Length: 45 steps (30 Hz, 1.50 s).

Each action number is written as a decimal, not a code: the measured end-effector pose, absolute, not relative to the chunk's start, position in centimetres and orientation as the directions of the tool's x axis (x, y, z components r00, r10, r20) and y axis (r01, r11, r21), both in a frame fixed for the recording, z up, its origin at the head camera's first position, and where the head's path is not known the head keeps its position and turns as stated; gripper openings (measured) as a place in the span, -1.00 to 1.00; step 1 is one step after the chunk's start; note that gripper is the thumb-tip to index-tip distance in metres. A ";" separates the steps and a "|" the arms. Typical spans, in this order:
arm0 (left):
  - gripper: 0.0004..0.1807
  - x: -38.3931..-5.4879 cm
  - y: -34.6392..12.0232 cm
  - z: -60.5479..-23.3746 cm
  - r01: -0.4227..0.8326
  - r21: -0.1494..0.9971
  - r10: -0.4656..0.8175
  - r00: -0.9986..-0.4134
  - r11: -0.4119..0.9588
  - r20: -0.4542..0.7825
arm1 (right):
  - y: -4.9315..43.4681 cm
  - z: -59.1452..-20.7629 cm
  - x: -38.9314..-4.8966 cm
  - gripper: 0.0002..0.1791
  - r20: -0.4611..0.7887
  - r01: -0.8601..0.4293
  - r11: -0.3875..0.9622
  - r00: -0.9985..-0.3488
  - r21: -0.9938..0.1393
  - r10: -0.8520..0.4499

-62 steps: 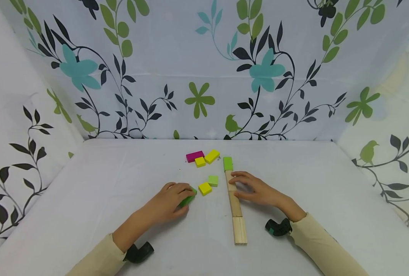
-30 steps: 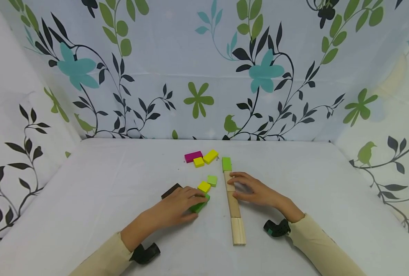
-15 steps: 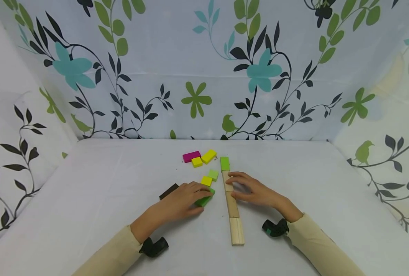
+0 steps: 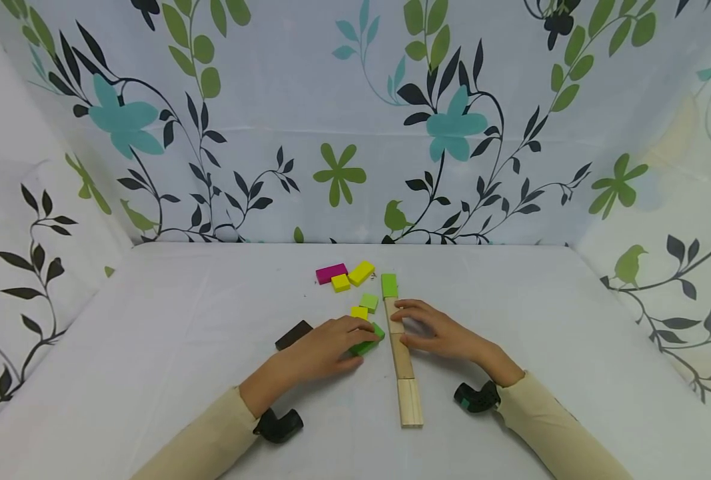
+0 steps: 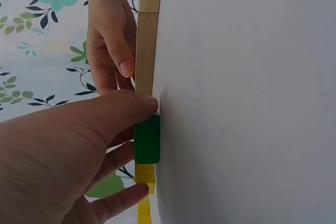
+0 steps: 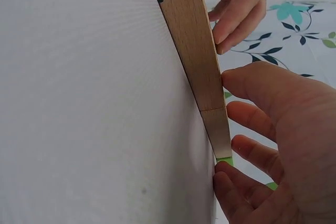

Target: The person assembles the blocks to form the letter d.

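Observation:
My left hand (image 4: 319,347) holds a green block (image 4: 368,345) between thumb and fingers, close to the left side of a row of wooden blocks (image 4: 402,360). The left wrist view shows the thumb at the near end of this green block (image 5: 147,139). A light green block (image 4: 389,285) caps the far end of the row. My right hand (image 4: 442,328) is at the row's right side, fingers loosely bent and fingertips touching the wood. Just beyond the held block lie a yellow block (image 4: 359,312), partly covered by my left hand, and a small light green block (image 4: 368,303).
A dark brown block (image 4: 293,335) lies behind my left hand. Farther back sit a magenta block (image 4: 332,274), a small yellow block (image 4: 340,283) and a longer yellow block (image 4: 362,273). Patterned cloth (image 4: 241,133) hangs behind the white table (image 4: 181,333).
My left hand has slid the green block rightward to the wooden row, uncovering the dark brown block. The nearer yellow and small light green blocks have shifted away from me. My right hand stays put.

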State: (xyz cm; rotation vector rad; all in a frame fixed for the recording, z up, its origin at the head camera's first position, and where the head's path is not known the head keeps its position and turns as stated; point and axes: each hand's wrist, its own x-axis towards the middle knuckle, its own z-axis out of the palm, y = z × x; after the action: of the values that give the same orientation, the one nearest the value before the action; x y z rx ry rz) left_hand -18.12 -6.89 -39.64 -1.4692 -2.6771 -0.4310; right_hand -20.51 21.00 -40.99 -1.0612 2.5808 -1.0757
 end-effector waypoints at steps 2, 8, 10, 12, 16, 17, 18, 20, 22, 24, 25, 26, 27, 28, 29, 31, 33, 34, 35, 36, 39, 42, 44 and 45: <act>-0.54 -18.1 -6.8 -39.6 0.831 0.226 0.817 -0.549 0.509 0.177 | 21.0 -41.0 -20.5 -0.56 0.121 -0.554 0.495 -0.738 -0.670 -0.663; -0.54 -18.1 -6.5 -39.4 0.840 0.221 0.824 -0.535 0.496 0.187 | 21.0 -40.9 -20.5 -0.56 0.120 -0.554 0.497 -0.739 -0.668 -0.662; -0.55 -18.1 -6.4 -39.4 0.845 0.215 0.827 -0.528 0.489 0.193 | 21.0 -40.9 -20.4 -0.56 0.120 -0.551 0.498 -0.742 -0.669 -0.660; -0.56 -18.1 -6.4 -39.3 0.846 0.216 0.829 -0.526 0.487 0.193 | 21.0 -40.9 -20.4 -0.56 0.117 -0.547 0.501 -0.744 -0.670 -0.657; -0.57 -18.2 -6.2 -39.3 0.843 0.216 0.827 -0.531 0.493 0.184 | 21.0 -40.9 -20.4 -0.56 0.113 -0.546 0.506 -0.746 -0.668 -0.656; -0.57 -18.2 -6.2 -39.3 0.840 0.218 0.826 -0.535 0.497 0.179 | 21.0 -40.9 -20.4 -0.56 0.113 -0.547 0.506 -0.746 -0.666 -0.657; -0.57 -18.2 -6.2 -39.3 0.837 0.222 0.824 -0.539 0.501 0.172 | 21.0 -40.9 -20.4 -0.56 0.114 -0.548 0.507 -0.745 -0.665 -0.657; -0.56 -18.2 -6.2 -39.3 0.829 0.238 0.821 -0.548 0.507 0.158 | 21.0 -40.9 -20.5 -0.56 0.117 -0.551 0.504 -0.743 -0.665 -0.658; -0.54 -18.3 -6.2 -39.3 0.814 0.267 0.815 -0.563 0.516 0.138 | 21.1 -41.0 -20.5 -0.56 0.122 -0.556 0.501 -0.741 -0.663 -0.660; -0.53 -18.4 -6.3 -39.3 0.796 0.297 0.805 -0.579 0.527 0.124 | 21.1 -41.0 -20.5 -0.57 0.124 -0.557 0.501 -0.740 -0.662 -0.661; -0.53 -18.4 -6.3 -39.3 0.788 0.310 0.801 -0.587 0.531 0.120 | 21.1 -41.0 -20.5 -0.57 0.125 -0.558 0.500 -0.740 -0.662 -0.661; -0.53 -18.4 -6.4 -39.3 0.782 0.319 0.796 -0.593 0.535 0.118 | 21.1 -41.0 -20.5 -0.57 0.124 -0.559 0.500 -0.739 -0.662 -0.662; -0.53 -18.5 -6.5 -39.3 0.775 0.326 0.791 -0.600 0.541 0.116 | 21.1 -41.0 -20.5 -0.56 0.124 -0.559 0.499 -0.739 -0.662 -0.663; -0.53 -18.5 -6.6 -39.3 0.774 0.327 0.788 -0.603 0.543 0.120 | 21.1 -41.0 -20.5 -0.56 0.123 -0.559 0.499 -0.738 -0.662 -0.664; -0.53 -18.5 -6.7 -39.3 0.773 0.329 0.786 -0.606 0.543 0.125 | 21.1 -41.0 -20.5 -0.56 0.122 -0.558 0.499 -0.739 -0.663 -0.663; -0.54 -18.5 -6.9 -39.2 0.775 0.325 0.783 -0.607 0.543 0.139 | 21.1 -40.9 -20.5 -0.56 0.121 -0.558 0.499 -0.738 -0.663 -0.664; -0.55 -18.3 -7.3 -39.0 0.773 0.318 0.777 -0.612 0.549 0.149 | 21.0 -40.9 -20.5 -0.56 0.117 -0.556 0.502 -0.739 -0.663 -0.664; -0.56 -18.2 -7.5 -38.9 0.773 0.315 0.774 -0.614 0.551 0.155 | 21.1 -40.9 -20.5 -0.56 0.114 -0.555 0.507 -0.741 -0.660 -0.662; -0.57 -18.1 -7.7 -38.9 0.770 0.313 0.769 -0.619 0.556 0.158 | 21.1 -40.9 -20.5 -0.56 0.112 -0.553 0.511 -0.743 -0.658 -0.660; -0.58 -18.1 -7.9 -38.7 0.769 0.310 0.765 -0.622 0.559 0.164 | 21.1 -40.9 -20.5 -0.56 0.109 -0.550 0.514 -0.745 -0.659 -0.658; -0.58 -17.8 -8.7 -38.6 0.751 0.311 0.747 -0.646 0.583 0.157 | 21.1 -40.8 -20.5 -0.56 0.104 -0.547 0.524 -0.750 -0.653 -0.653; -0.57 -17.7 -9.5 -38.6 0.731 0.315 0.729 -0.668 0.606 0.148 | 21.1 -40.8 -20.5 -0.56 0.102 -0.546 0.526 -0.751 -0.653 -0.653; -0.57 -17.7 -10.0 -38.7 0.723 0.318 0.723 -0.676 0.613 0.143 | 21.0 -40.8 -20.5 -0.56 0.100 -0.544 0.524 -0.751 -0.655 -0.653; -0.57 -17.6 -10.2 -38.7 0.725 0.318 0.723 -0.675 0.611 0.147 | 21.0 -40.8 -20.6 -0.56 0.101 -0.544 0.523 -0.750 -0.656 -0.654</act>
State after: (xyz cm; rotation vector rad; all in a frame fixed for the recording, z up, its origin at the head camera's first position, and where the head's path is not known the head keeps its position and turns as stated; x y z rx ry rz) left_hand -17.64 -10.18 -38.68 -1.2657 -2.8166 -0.5584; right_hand -20.55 21.02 -40.80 -1.0314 2.6008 -1.0356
